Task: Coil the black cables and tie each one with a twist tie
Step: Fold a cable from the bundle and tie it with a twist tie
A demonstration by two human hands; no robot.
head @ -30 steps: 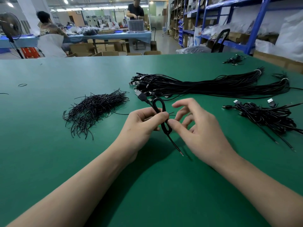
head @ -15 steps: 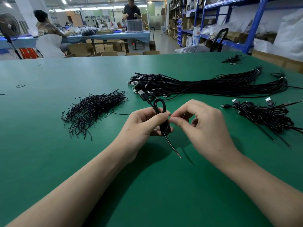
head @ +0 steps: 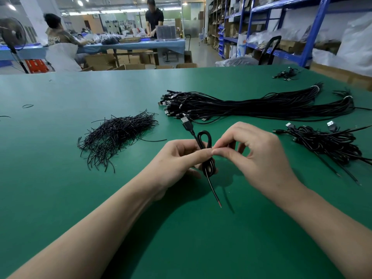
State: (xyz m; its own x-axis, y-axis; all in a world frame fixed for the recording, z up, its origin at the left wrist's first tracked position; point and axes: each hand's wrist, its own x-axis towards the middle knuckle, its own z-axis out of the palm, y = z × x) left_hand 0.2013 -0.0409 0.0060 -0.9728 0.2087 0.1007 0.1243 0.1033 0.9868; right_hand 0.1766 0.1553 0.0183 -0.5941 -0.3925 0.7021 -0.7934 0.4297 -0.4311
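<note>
The step in hand, as I judge it, is to fasten one coiled cable [head: 209, 169] with a twist tie. To do it well, the coil should stay pressed flat at its waist so the loops do not spring apart. The tie ends should be turned tight against the cable, several turns in one direction, while the other hand keeps the coil from rotating. The loose tail [head: 214, 193] and the USB plug [head: 186, 122] should stay outside the wrap.

The left hand [head: 177, 158] has a closed grip: thumb and fingers pinch the coil at its middle and hold it above the green worktop [head: 181, 238]. One loop stands up on the far side of the fingers, and the tail points down and near. The right hand [head: 255, 158] has thumb and forefinger pressed together just at the waist of the coil, with the other fingers curled. It seems to pinch the twist tie there, but the tie is too thin to see clearly.

A pile of spare ties [head: 118, 133] lies to the left. A long bundle of straight cables [head: 251, 106] lies far and to the right, and a heap of cables that look already coiled [head: 326, 143] is on the right.
</note>
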